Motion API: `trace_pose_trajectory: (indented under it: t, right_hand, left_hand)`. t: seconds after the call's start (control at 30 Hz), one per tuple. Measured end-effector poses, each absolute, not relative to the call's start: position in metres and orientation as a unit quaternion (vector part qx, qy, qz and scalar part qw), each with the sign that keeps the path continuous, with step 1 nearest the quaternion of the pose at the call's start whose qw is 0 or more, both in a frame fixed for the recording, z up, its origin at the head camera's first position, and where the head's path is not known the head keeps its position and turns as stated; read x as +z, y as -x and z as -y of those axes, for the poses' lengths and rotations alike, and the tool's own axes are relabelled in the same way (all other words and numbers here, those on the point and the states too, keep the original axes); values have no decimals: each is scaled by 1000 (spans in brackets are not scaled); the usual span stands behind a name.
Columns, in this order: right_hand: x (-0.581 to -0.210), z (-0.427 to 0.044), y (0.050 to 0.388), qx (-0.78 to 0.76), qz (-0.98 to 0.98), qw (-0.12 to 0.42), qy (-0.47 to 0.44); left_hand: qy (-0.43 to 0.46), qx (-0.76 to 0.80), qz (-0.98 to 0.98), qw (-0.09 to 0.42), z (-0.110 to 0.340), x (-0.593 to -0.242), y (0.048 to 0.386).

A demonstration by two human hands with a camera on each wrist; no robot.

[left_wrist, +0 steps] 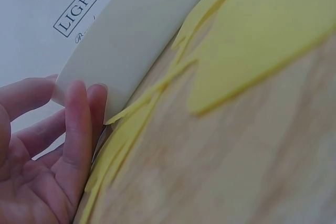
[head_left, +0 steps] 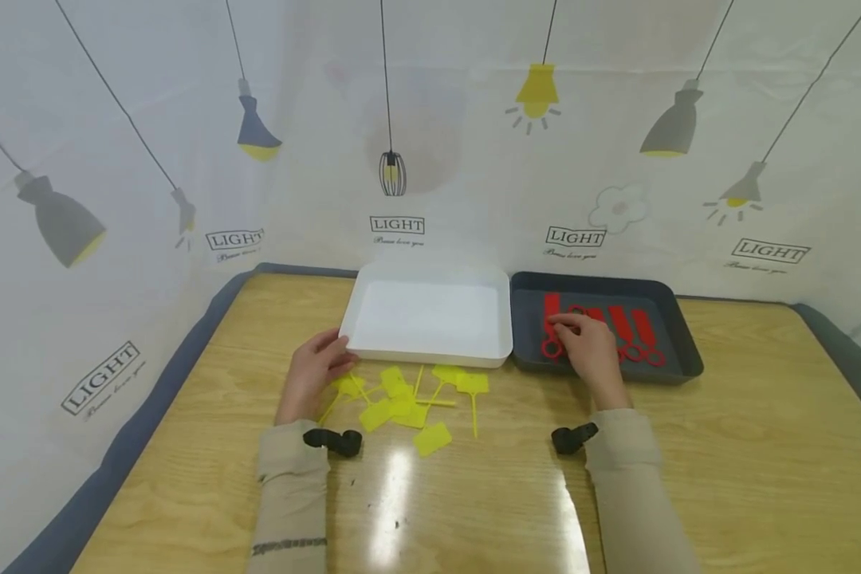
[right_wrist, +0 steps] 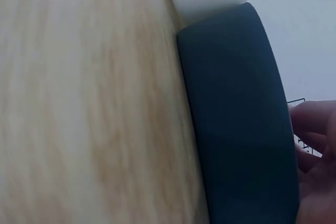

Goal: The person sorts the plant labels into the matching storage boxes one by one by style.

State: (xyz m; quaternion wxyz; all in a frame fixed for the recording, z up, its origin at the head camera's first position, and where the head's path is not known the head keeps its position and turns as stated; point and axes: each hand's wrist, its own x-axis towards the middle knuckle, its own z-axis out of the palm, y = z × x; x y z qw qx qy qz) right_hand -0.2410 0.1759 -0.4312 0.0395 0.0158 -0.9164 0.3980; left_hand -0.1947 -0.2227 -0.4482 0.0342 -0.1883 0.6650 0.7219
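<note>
A white tray (head_left: 430, 357) stands at the back of the table. My left hand (head_left: 314, 371) grips its front left corner, and in the left wrist view the fingers (left_wrist: 79, 129) lie against the outer wall. Beside it stands a dark grey tray (head_left: 678, 319) with several flat red tags in it, each with a ring at one end. Over this tray, my right hand (head_left: 590, 351) pinches the leftmost red tag (head_left: 552, 303) near its middle. In the right wrist view the tray's wall hides those fingertips.
Several yellow tags (head_left: 432, 438), most with thin stems, lie scattered on the wooden table (head_left: 473, 510) in front of the white tray, some overlapping. A printed cloth (head_left: 459, 183) hangs directly behind both trays, which touch side by side.
</note>
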Motion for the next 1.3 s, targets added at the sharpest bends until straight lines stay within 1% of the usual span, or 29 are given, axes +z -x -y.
trace_pose_trajectory:
  t: [0.37, 0.7, 0.83, 1.1, 1.3]
  right_hand:
    - [-428, -171, 243, 361, 932, 8, -37]
    - [-427, -169, 244, 329, 941, -50, -62]
    - [-426, -168, 243, 313, 945, -65, -71]
    - [-427, -168, 244, 290, 949, -77, -97]
    - [-427, -168, 243, 282, 951, -70, -102]
  left_hand:
    - [179, 721, -669, 28, 224, -451, 194]
    - [178, 720, -670, 28, 224, -450, 194]
    - [179, 720, -670, 29, 224, -450, 194]
    - [177, 717, -674, 26, 223, -450, 192]
    - [170, 719, -673, 24, 223, -450, 192]
